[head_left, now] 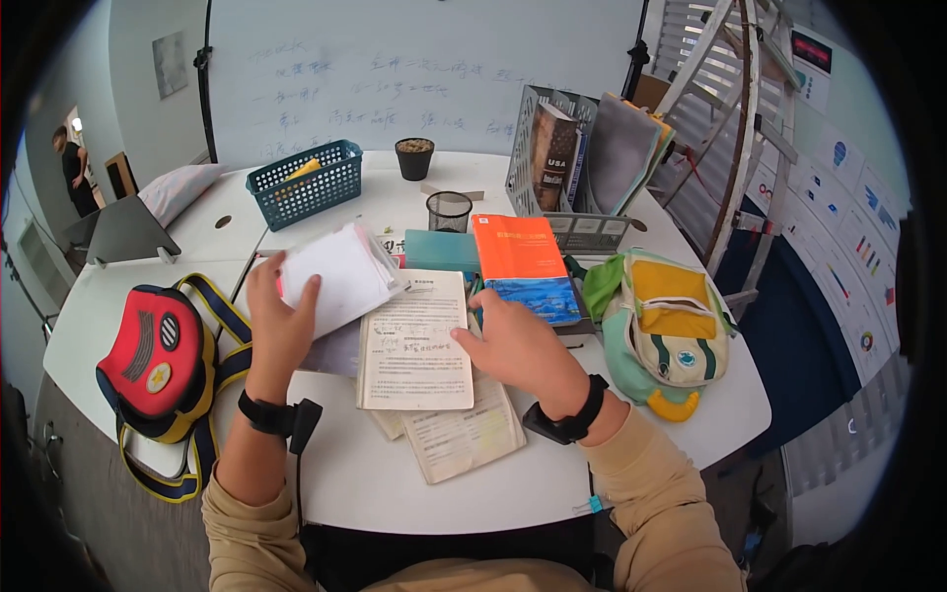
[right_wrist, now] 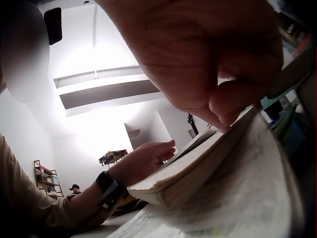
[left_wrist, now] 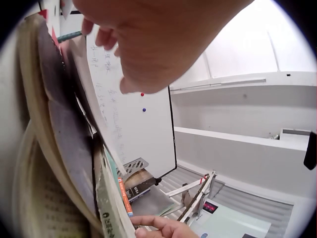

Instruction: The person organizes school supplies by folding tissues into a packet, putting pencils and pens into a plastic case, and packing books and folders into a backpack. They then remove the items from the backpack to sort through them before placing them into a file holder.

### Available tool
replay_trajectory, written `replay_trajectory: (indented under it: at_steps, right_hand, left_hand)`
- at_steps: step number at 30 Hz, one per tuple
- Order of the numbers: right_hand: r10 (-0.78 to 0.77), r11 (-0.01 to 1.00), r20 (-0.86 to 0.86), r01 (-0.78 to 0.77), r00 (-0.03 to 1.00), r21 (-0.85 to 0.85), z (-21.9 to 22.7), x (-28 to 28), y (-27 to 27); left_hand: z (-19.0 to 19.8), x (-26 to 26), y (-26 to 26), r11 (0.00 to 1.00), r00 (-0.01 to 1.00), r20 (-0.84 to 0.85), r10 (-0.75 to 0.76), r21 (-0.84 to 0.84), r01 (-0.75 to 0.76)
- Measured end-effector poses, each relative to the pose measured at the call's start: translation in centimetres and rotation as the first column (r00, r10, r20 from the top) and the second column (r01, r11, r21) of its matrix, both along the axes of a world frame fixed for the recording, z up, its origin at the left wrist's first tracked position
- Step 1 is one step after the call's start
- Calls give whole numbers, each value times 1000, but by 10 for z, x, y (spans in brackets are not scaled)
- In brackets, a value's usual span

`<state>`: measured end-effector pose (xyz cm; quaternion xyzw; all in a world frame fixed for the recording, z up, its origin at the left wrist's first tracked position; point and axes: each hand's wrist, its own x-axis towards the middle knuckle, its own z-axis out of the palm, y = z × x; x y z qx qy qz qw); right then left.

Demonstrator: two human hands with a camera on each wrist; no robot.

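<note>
In the head view my left hand (head_left: pixel 281 321) grips a white-paged notebook (head_left: pixel 335 276) by its left edge, tilted over the other papers. Beside it lies a worn book (head_left: pixel 414 345) with a printed page and handwritten notes facing up. My right hand (head_left: pixel 528 355) pinches that book's right edge, thumb on the page. The right wrist view shows the book's thick page block (right_wrist: pixel 198 173) under the fingers. More worn printed pages (head_left: pixel 469 434) lie beneath it. An orange and blue book (head_left: pixel 528 266) is just beyond my right hand, next to a teal box-like item (head_left: pixel 441 250).
A red and yellow bag (head_left: pixel 158 355) lies at left, a green and cream backpack (head_left: pixel 671 326) at right. Behind are a teal basket (head_left: pixel 306 185), a potted plant (head_left: pixel 414 158), a mesh cup (head_left: pixel 449 211) and a grey file rack (head_left: pixel 523 148). A ladder (head_left: pixel 740 148) stands beyond the table.
</note>
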<state>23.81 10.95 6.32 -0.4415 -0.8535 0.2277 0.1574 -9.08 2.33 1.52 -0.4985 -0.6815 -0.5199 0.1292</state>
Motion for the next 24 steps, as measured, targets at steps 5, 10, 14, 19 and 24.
replay_trajectory:
  at_steps: [5,10,14,19,24]
  right_hand:
    - [103,994,-20,-103,994,36,-12,-1,-8]
    - [248,969,-114,-247,962,21,-34,-15,-23]
    - [366,921,-80,-373,927,-109,-14,-15,-31]
    - [437,899,-110,-434,893,53,-40,-7,-16]
    - [141,979,75,-150,987,137,-27,1,0]
  left_hand:
    - [18,34,-9,873,889,-118,-443,-282,398]
    - [32,43,-21,836,929,-52,-368,-456,305]
    - [28,32,-24,763,954,-63,-295,-616,195]
    - [28,10,-29,647,962,-44,-269,-748,147]
    - [26,1,-34,598,950,-67,-305,-790,136]
